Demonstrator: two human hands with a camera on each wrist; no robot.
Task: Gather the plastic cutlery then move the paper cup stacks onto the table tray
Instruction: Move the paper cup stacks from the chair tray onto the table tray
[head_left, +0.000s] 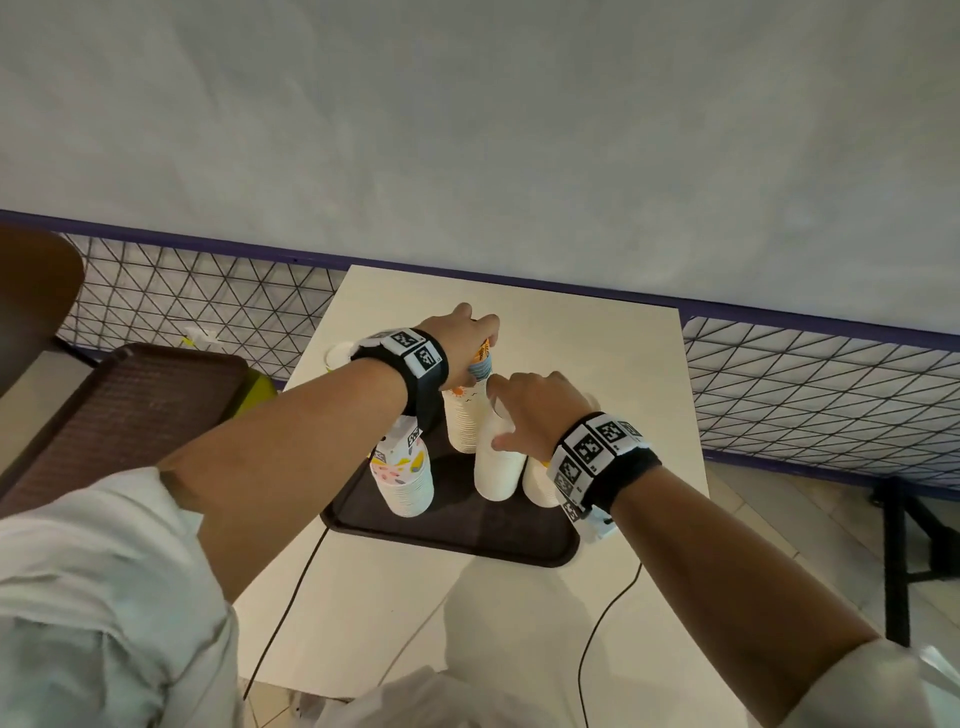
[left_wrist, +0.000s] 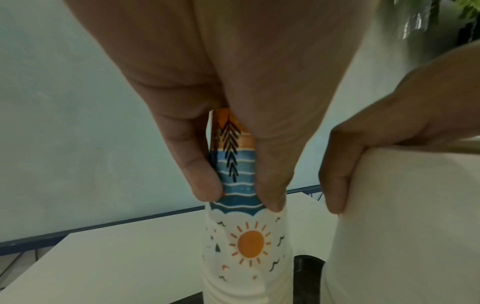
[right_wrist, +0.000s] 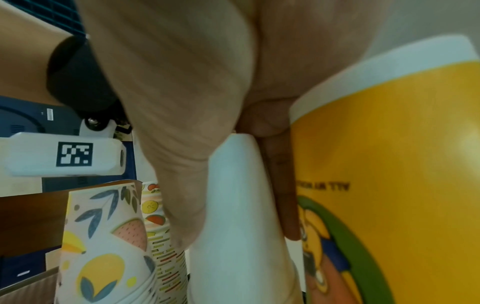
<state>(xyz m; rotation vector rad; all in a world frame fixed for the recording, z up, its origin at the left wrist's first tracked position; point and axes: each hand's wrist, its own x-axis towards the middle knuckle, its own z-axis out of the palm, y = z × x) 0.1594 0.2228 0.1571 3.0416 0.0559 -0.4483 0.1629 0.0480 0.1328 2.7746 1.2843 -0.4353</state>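
We have our left hand (head_left: 470, 325) pinching the top of the sun-print cup stack (left_wrist: 249, 244) between thumb and fingers, a high grip that keeps the tall column upright over the dark tray (head_left: 457, 535) on the counter (head_left: 597, 332). Our right hand (head_left: 535, 410) curls round the plain white stack (head_left: 498, 462), standing on the tray between the leaf-print stack (head_left: 408, 480) and the yellow stack (right_wrist: 389, 164), probably to steady it; we see no cutlery.

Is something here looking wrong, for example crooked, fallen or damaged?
Nothing stands out. The cup stacks stand upright on the dark tray. The left hand grips the sun-print stack; the right hand holds the plain white stack. Nothing looks spilled or crushed.
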